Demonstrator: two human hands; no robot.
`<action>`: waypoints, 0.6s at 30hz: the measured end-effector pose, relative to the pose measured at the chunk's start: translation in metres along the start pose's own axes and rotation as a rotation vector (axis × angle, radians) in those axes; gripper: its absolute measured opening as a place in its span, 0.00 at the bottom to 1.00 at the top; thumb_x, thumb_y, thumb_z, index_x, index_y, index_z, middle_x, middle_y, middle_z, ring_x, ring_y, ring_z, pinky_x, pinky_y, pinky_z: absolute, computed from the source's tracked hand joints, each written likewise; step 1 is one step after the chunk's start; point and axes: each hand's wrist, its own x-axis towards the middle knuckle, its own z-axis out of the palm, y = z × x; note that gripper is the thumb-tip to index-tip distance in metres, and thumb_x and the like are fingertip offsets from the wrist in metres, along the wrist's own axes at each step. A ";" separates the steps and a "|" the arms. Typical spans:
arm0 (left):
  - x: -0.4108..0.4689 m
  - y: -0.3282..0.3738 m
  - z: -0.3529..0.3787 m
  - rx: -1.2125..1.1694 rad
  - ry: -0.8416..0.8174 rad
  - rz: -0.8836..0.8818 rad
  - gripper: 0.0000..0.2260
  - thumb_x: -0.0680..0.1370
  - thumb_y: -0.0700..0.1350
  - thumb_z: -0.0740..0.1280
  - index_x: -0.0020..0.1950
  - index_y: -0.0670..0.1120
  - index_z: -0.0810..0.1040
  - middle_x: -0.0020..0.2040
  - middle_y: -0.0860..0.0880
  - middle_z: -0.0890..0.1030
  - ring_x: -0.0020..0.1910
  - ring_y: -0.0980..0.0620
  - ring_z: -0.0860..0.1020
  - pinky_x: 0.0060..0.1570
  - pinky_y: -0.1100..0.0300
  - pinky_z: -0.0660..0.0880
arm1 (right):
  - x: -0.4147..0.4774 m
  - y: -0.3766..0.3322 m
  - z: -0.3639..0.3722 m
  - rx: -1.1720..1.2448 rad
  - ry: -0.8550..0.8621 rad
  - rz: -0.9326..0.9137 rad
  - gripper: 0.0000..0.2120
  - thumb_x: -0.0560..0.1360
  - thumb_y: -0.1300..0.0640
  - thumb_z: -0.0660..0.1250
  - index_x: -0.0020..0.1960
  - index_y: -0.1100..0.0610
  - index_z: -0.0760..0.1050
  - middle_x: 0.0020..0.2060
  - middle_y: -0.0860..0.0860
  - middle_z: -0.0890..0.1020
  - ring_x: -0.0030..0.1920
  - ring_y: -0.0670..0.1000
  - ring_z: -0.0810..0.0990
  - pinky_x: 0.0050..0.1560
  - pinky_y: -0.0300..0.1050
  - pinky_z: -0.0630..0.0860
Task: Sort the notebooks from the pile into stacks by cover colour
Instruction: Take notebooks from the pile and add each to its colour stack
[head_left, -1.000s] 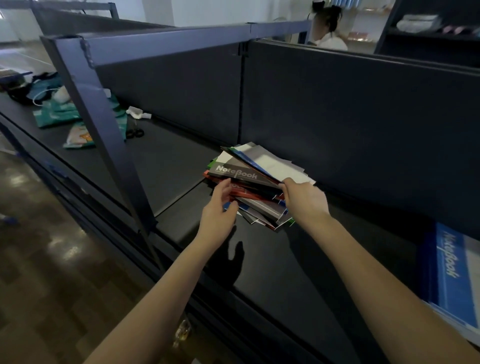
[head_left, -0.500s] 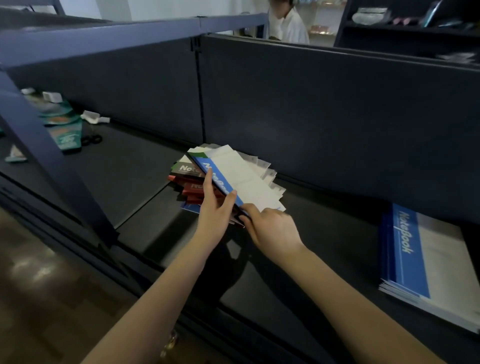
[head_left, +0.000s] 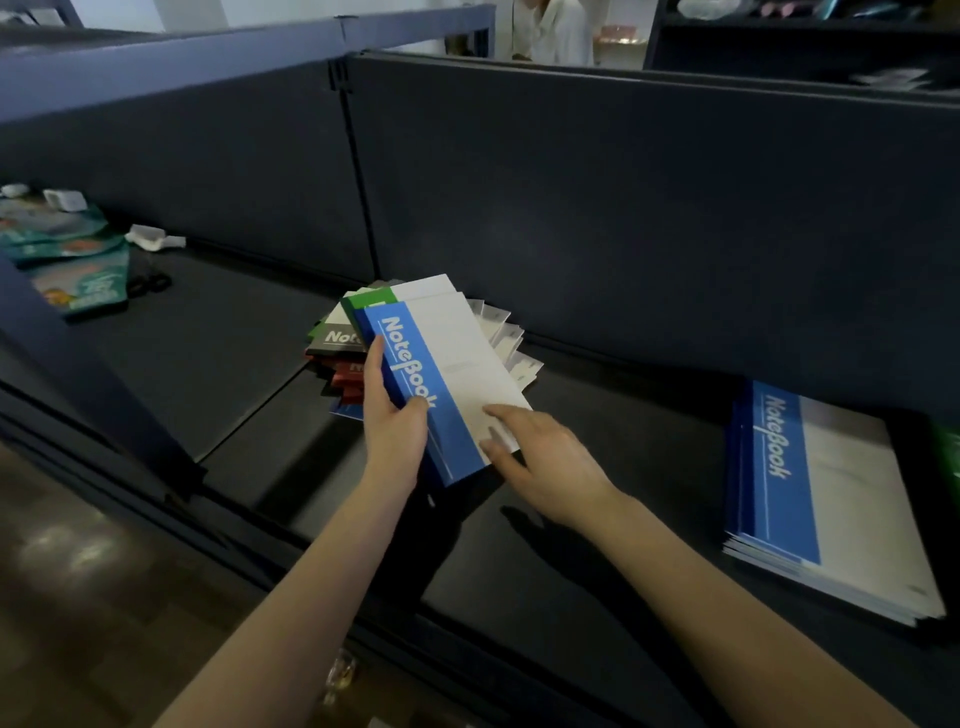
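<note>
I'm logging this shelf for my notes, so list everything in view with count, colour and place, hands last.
blue notebook: one, blue and white, held above the pile
mixed pile: several notebooks, grey, red, green, mid shelf
blue stack: several, blue and white, shelf right
packets: a few, teal, far left
scissors: one, black, beside packets
shelf: one, dark, under everything
left hand: one, grips blue notebook
right hand: one, fingers touch its white part

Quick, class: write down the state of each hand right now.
Left hand: grips the blue notebook by its spine edge.
Right hand: open, straight fingers touching that notebook's corner.
</note>
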 end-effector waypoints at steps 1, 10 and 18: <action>-0.001 0.002 0.003 -0.027 0.017 -0.016 0.33 0.77 0.29 0.59 0.74 0.58 0.61 0.65 0.53 0.69 0.55 0.56 0.74 0.49 0.58 0.72 | -0.001 0.004 -0.003 0.021 -0.002 0.026 0.22 0.81 0.46 0.56 0.73 0.51 0.63 0.70 0.48 0.70 0.69 0.50 0.67 0.67 0.46 0.64; -0.031 0.016 0.048 -0.125 -0.120 0.028 0.31 0.73 0.27 0.58 0.70 0.54 0.68 0.57 0.56 0.77 0.49 0.58 0.77 0.44 0.60 0.73 | -0.023 0.041 -0.053 0.391 0.149 0.274 0.28 0.81 0.46 0.56 0.77 0.53 0.53 0.68 0.49 0.69 0.62 0.47 0.72 0.57 0.38 0.70; -0.064 0.009 0.103 -0.065 -0.368 0.077 0.30 0.73 0.27 0.61 0.68 0.55 0.66 0.62 0.49 0.75 0.57 0.52 0.75 0.45 0.59 0.71 | -0.068 0.086 -0.085 0.551 0.327 0.481 0.29 0.76 0.46 0.65 0.73 0.50 0.59 0.59 0.47 0.76 0.52 0.45 0.73 0.36 0.30 0.68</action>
